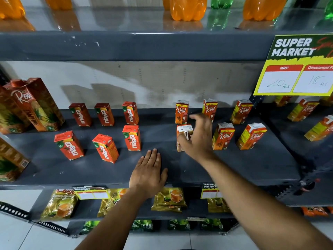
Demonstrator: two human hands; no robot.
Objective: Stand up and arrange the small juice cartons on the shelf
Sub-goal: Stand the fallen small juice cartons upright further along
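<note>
On the middle shelf [234,170], the right hand [196,139] wrapped loosely around a front-row Real carton [183,131], apparently squaring it with its upright neighbours, while the left hand [149,175] lay flat and empty, likely for support.

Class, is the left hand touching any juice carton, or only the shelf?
Apart from the cartons. The head view shows the left hand flat on the shelf, with bare shelf before the nearest Maaza carton.

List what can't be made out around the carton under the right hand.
Head view only:
- Front-row Real carton: label and lower body hidden by the right hand.
- Grip: fingers motion-blurred; contact unclear.
- Price sign: cut off by right edge.
- Left hand lies flat on the shelf.
</note>
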